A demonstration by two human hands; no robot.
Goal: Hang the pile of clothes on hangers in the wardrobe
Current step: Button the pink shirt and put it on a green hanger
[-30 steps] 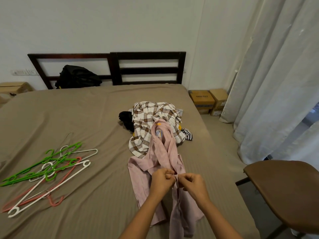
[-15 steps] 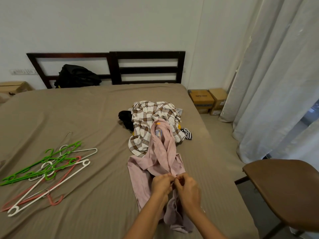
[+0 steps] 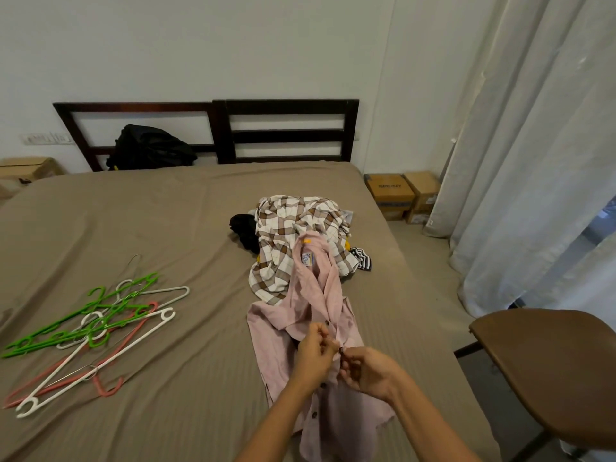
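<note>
A pink shirt point(image 3: 320, 305) lies lengthwise on the near right part of the bed point(image 3: 150, 221). Its collar end, with the label showing, rests on the pile of clothes farther away, and its lower part stretches toward the person. The left hand point(image 3: 313, 356) and the right hand point(image 3: 368, 373) are close together over the shirt's front opening. The fingers of both are curled and pinch the fabric edges at a dark button, and more dark buttons point(image 3: 322, 385) run down the placket just below the left wrist. In the pile behind, a brown-and-white plaid shirt point(image 3: 293, 225) lies on top. A black garment point(image 3: 245, 228) sticks out on its left and a black-and-white striped piece point(image 3: 363, 258) on its right. Well to the left on the bed lies a loose heap of hangers point(image 3: 90, 328) in green, white and pink, crossing one another. At the far end stands a dark slatted headboard point(image 3: 286, 110), with a black bag point(image 3: 150, 148) leaning against it. Two cardboard boxes point(image 3: 400, 195) sit on the floor to the right of the bed, beside a long white curtain point(image 3: 533, 161). A brown chair point(image 3: 550, 368) stands at the near right.
</note>
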